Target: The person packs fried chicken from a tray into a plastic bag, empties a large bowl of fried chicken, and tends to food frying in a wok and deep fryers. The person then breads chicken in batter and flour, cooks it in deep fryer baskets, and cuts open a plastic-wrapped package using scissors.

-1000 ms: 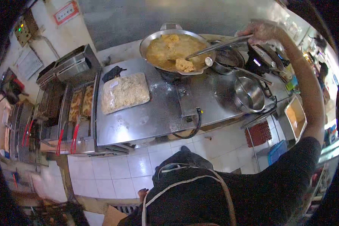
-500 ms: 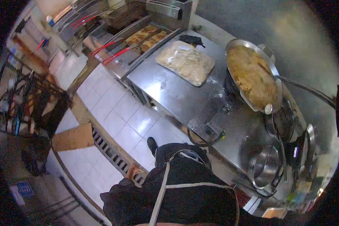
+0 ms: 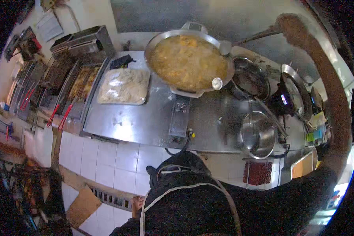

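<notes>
At the upper right my right hand (image 3: 293, 29) is closed round the handle of a long-handled ladle (image 3: 255, 38). Its rounded grey head is at the right rim of a large metal pot (image 3: 150, 47). Yellowish-brown liquid with chunks of food (image 3: 187, 59) fills the pot, and steam blurs its surface. A shiny round metal piece (image 3: 217, 83) shows at the pot's front right rim. My left hand (image 3: 137, 202) hangs low beside my apron, above the floor. Its fingers are small in view and loosely bent, with nothing seen in them.
A clear bag of pale crumbs (image 3: 124, 86) lies on the steel counter (image 3: 145, 124). Fryers with red-handled baskets (image 3: 67, 114) stand at the left. Right of the big pot are a dark pan (image 3: 247, 76) and an empty steel pot (image 3: 257, 135). A floor drain (image 3: 110, 198) runs behind my left hand.
My view has turned toward the counter and the pot. The ladle, dipped in the food before, is now at the pot's right rim, and my right hand has come into view.
</notes>
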Demonstrator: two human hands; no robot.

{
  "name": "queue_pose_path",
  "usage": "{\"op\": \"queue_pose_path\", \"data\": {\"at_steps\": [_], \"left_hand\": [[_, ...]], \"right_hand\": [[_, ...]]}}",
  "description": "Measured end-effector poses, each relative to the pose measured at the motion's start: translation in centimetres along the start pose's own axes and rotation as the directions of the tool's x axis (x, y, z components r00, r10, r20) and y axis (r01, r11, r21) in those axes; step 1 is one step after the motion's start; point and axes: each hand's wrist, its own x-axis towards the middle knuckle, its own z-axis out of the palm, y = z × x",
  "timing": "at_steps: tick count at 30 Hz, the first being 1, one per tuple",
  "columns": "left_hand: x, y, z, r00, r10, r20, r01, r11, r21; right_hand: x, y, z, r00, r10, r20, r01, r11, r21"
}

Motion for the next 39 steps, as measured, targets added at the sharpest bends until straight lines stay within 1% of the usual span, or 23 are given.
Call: {"op": "queue_pose_path", "data": {"at_steps": [1, 4, 6, 8, 10, 12, 13, 14, 15, 17, 18, 20, 22, 24, 28, 29, 31, 32, 33, 34, 35, 36, 39], "left_hand": [[0.6, 0.0, 0.1, 1.0, 0.0, -0.003, 0.0, 1.0, -0.013], [1.7, -0.1, 0.7, 1.0, 0.001, -0.023, -0.003, 0.998, -0.061], [1.8, -0.7, 1.5, 0.999, 0.0, -0.035, -0.003, 0.995, -0.1], [1.2, -2.1, 2.4, 0.998, -0.009, -0.063, -0.001, 0.988, -0.155], [0.3, -3.7, 3.6, 0.996, -0.019, -0.091, -0.002, 0.976, -0.216], [-0.8, -5.4, 4.7, 0.992, -0.038, -0.121, 0.003, 0.961, -0.275], [-1.2, -6.2, 5.3, 0.99, -0.051, -0.131, 0.008, 0.951, -0.309], [-1.7, -7.1, 6.1, 0.988, -0.06, -0.141, 0.009, 0.941, -0.339], [-2.1, -7.8, 6.6, 0.987, -0.071, -0.147, 0.012, 0.93, -0.367], [-2.6, -9.3, 7.4, 0.982, -0.096, -0.16, 0.021, 0.909, -0.417], [-2.9, -9.7, 7.9, 0.982, -0.105, -0.159, 0.022, 0.893, -0.45], [-2.8, -10.4, 8.3, 0.98, -0.121, -0.159, 0.03, 0.875, -0.484], [-2.6, -10.6, 8.2, 0.98, -0.131, -0.148, 0.036, 0.855, -0.518], [-2.2, -10.8, 7.5, 0.982, -0.136, -0.133, 0.041, 0.832, -0.554], [-0.2, -10.5, 5.3, 0.989, -0.143, -0.047, 0.073, 0.726, -0.684], [0.3, -10.6, 4.4, 0.99, -0.143, 0.014, 0.104, 0.644, -0.758], [1.5, -10.7, 2.5, 0.958, -0.126, 0.256, 0.284, 0.327, -0.901], [1.9, -10.6, 1.6, 0.919, -0.105, 0.379, 0.392, 0.16, -0.906], [2.9, -10.8, 1.4, 0.96, -0.17, 0.223, 0.274, 0.396, -0.876], [3.5, -10.5, 1.7, 0.971, -0.238, 0.034, 0.187, 0.658, -0.729], [4.1, -10.1, 1.8, 0.952, -0.293, -0.091, 0.194, 0.803, -0.564], [4.4, -10.0, 1.7, 0.929, -0.329, -0.171, 0.225, 0.866, -0.447], [5.2, -11.1, 0.4, 0.87, -0.422, -0.256, 0.358, 0.897, -0.261]], "right_hand": [[0.3, -0.5, -0.6, 0.975, 0.099, 0.198, -0.106, 0.994, 0.025], [1.0, 0.6, 6.6, 0.996, -0.088, -0.001, 0.088, 0.996, 0.021], [0.5, 1.1, 8.8, 0.987, -0.159, 0.016, 0.154, 0.973, 0.172], [2.6, 0.9, 16.8, 0.992, -0.039, -0.117, 0.057, 0.988, 0.147], [5.7, 2.0, 23.0, 0.977, -0.038, 0.209, -0.039, 0.935, 0.352], [5.7, 0.0, 24.4, 0.992, -0.08, 0.102, 0.038, 0.931, 0.364], [5.4, -2.1, 23.5, 0.999, -0.041, 0.035, 0.036, 0.991, 0.126], [5.5, -3.1, 28.1, 0.993, -0.049, -0.103, 0.073, 0.968, 0.242], [6.0, -3.4, 32.5, 0.97, -0.042, -0.239, 0.126, 0.928, 0.351], [5.2, -8.4, 27.7, 0.985, 0.019, 0.171, -0.105, 0.855, 0.508], [4.0, -11.3, 23.8, 0.996, 0.08, 0.045, -0.091, 0.817, 0.57], [2.3, -14.7, 25.7, 0.982, 0.188, -0.01, -0.1, 0.566, 0.818], [1.8, -16.1, 28.3, 0.973, 0.217, 0.074, -0.141, 0.315, 0.939], [1.1, -16.9, 25.3, 0.986, 0.129, 0.103, -0.157, 0.543, 0.825], [-2.9, -17.2, 26.0, 0.982, 0.177, 0.073, -0.168, 0.618, 0.768], [-4.2, -17.4, 26.1, 0.975, 0.151, 0.162, -0.201, 0.292, 0.935], [-6.6, -16.7, 24.7, 0.964, 0.109, 0.243, -0.236, -0.068, 0.969], [-7.2, -15.9, 18.9, 0.928, 0.013, 0.371, -0.371, -0.014, 0.929], [-7.9, -15.5, 15.2, 0.866, -0.076, 0.495, -0.492, 0.052, 0.869], [-8.9, -13.9, 18.1, 0.891, -0.134, 0.434, -0.448, -0.101, 0.888], [-10.0, -12.2, 21.2, 0.909, -0.191, 0.37, -0.41, -0.257, 0.875], [-10.4, -10.3, 23.8, 0.931, -0.305, 0.198, -0.178, 0.093, 0.98], [-10.6, -11.5, 7.6, 0.798, -0.148, 0.584, -0.443, 0.513, 0.735]]}}
